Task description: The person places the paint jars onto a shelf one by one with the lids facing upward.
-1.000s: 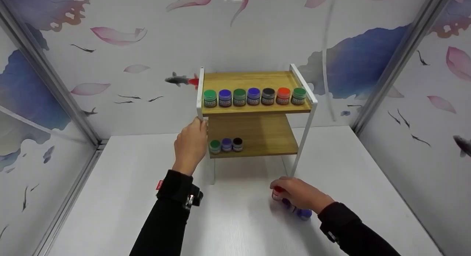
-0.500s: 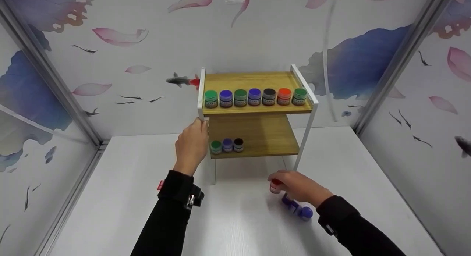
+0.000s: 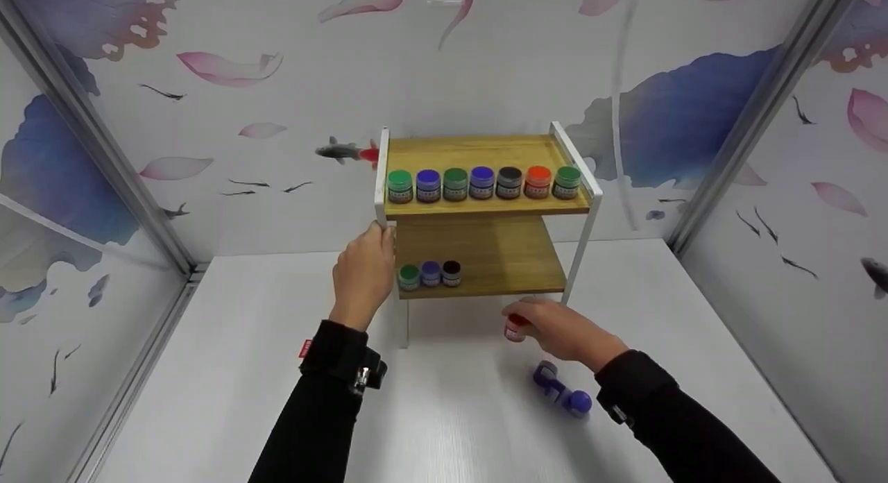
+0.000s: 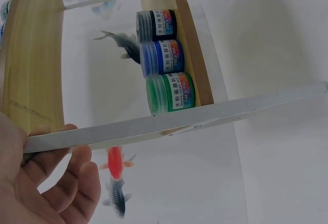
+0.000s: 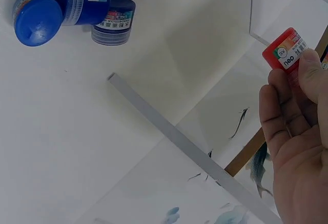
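Observation:
My left hand (image 3: 364, 275) grips the left front post of a two-tier shelf (image 3: 479, 207), just under the upper board; in the left wrist view its fingers curl round the white post (image 4: 118, 131). A red paint jar (image 3: 515, 328) is pinched in my right hand (image 3: 562, 330), raised in front of the lower board's right part. The right wrist view shows the thumb on the label of this red jar (image 5: 286, 49). On the lower board stand a green jar (image 3: 409, 277), a blue jar (image 3: 431, 273) and a black jar (image 3: 451, 273), side by side at the left.
Several paint jars (image 3: 483, 182) line the upper board's front edge. On the white table (image 3: 444, 427), a cluster of blue jars (image 3: 562, 389) lies in front of the right hand, some tipped over. Printed wall panels (image 3: 277, 191) enclose the table at the back and sides.
My right hand has lifted the red jar up and away from the blue jars, towards the lower board. The left hand keeps its grip on the post.

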Motion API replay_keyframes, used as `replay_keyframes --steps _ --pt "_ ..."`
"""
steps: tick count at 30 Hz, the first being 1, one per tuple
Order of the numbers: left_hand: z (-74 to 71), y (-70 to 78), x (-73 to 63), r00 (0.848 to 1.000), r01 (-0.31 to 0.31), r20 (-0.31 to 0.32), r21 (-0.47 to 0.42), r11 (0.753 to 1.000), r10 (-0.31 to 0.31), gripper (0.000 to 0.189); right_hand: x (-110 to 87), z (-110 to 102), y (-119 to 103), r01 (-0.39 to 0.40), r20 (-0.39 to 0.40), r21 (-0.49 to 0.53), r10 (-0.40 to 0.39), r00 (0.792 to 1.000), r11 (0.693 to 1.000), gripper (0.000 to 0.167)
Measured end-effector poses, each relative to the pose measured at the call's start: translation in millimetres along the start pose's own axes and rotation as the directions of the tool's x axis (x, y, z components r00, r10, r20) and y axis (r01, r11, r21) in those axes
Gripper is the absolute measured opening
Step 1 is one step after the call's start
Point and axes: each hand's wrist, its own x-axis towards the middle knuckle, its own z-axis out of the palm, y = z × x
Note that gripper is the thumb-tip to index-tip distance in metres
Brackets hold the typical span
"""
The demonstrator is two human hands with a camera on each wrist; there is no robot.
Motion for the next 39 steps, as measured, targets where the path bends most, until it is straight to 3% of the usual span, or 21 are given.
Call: replay_keyframes --steps 5,12,18,30,39 --pt "0.5 -0.4 0.8 1.000 0.009 0.012 -0.005 1.000 -0.009 0.036 6.6 -5.3 -1.7 -0.026 -0.037 -0.052 0.024 0.999 0.998 0.030" --pt "-1.6 -1.0 0.2 0.999 0.028 0.021 0.008 1.000 -0.028 0.037 19.8 -15.5 -7.7 0.011 -0.098 -0.093 -0.020 0.995 0.996 0.027" --pt "-2.7 -1.3 1.1 0.999 0.039 0.019 0.000 0.999 -0.039 0.037 35.0 -26.8 -13.0 -0.034 -0.110 -0.115 0.021 0.994 0.993 0.027" --pt "-0.1 0.8 2.9 0.998 0.054 0.020 -0.008 0.998 -0.054 0.037 63.6 -39.8 -21.1 -0.041 -0.135 -0.205 0.013 0.991 0.978 0.040" --pt "1.8 2.1 0.8 0.998 0.062 0.025 -0.022 0.998 -0.061 0.036 77.7 -37.3 -24.7 -0.065 -0.157 -0.217 0.031 0.987 0.974 0.036"
